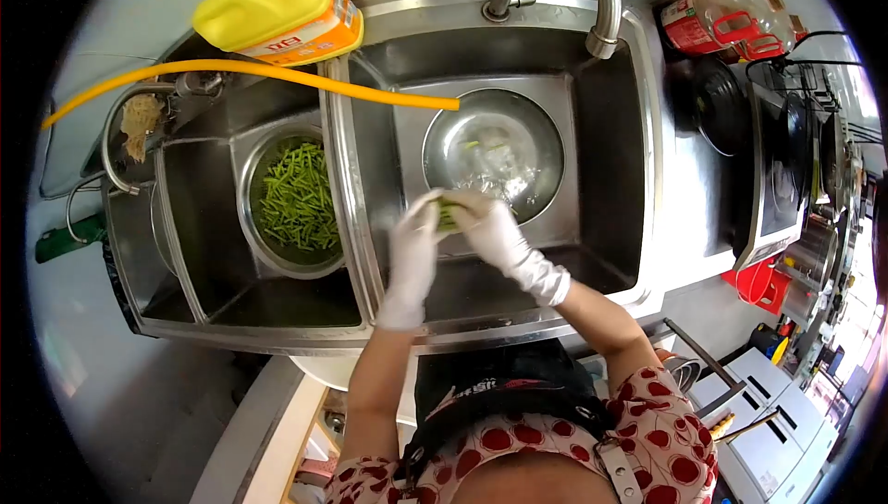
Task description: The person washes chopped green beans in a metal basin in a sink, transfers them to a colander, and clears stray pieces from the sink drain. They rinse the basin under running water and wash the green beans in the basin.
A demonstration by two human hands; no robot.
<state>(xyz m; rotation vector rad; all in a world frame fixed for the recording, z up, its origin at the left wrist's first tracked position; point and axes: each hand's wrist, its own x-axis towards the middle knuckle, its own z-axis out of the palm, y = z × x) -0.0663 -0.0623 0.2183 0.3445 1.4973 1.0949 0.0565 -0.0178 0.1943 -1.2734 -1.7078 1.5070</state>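
Both of my hands wear white gloves and meet over the near edge of a metal basin [435,157] in the large sink. My left hand [413,250] and my right hand [497,238] close together around some cut green beans [448,217], a bit of which shows between the fingers. Rippling clear water [495,166] is in the basin, with a few green pieces floating in it. In the sink compartment to the left, a second metal bowl [248,199] holds a heap of cut green beans [298,197] in water.
A yellow hose [370,90] stretches over the divider, ending above the basin. The faucet spout [603,37] hangs at the back right. A yellow jug [277,18] stands behind the left compartment. Plastic bottles [689,23] and a black pan lid [720,106] are on the right counter.
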